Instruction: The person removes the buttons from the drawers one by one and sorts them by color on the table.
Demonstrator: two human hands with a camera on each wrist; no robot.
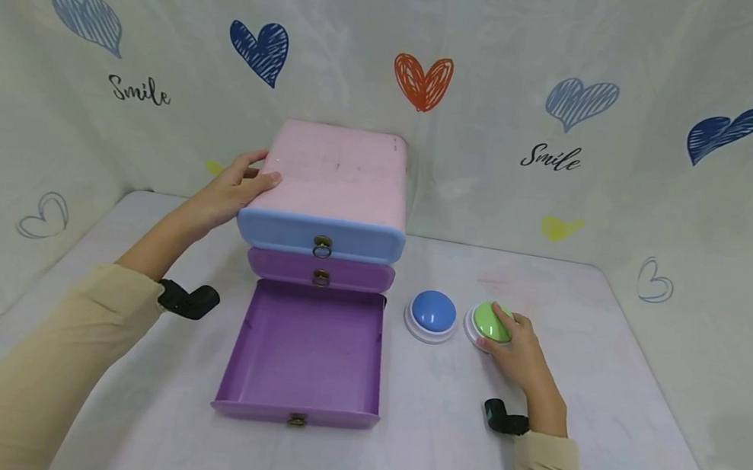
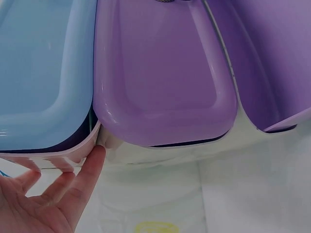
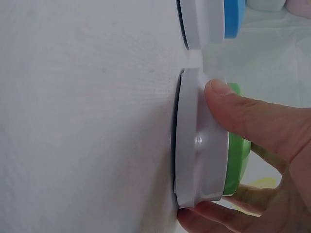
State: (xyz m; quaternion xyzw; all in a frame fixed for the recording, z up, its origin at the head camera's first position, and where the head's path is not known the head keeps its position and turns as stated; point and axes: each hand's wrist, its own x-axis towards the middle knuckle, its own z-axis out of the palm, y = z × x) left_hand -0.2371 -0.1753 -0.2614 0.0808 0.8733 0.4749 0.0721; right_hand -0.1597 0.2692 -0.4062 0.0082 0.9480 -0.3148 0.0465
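Note:
A small drawer cabinet (image 1: 341,174) with a pink top stands at the back of the table. Its blue drawer (image 1: 362,241) is uppermost, a purple drawer (image 1: 284,266) below it, and the lowest purple drawer (image 1: 309,350) is pulled far out with nothing inside. My left hand (image 1: 225,192) rests against the cabinet's upper left side, thumb at the pink top's edge; the left wrist view shows fairly straight fingers (image 2: 85,182) touching the side. On the right, my right hand (image 1: 519,349) grips a green push button (image 1: 490,322) by its white base (image 3: 206,160), thumb and fingers on opposite sides.
A blue push button (image 1: 433,311) on a white base stands between the cabinet and the green one. Ring pulls (image 1: 323,246) hang on the drawer fronts. Behind the table (image 1: 449,457) hangs a pale curtain (image 1: 494,33) printed with hearts.

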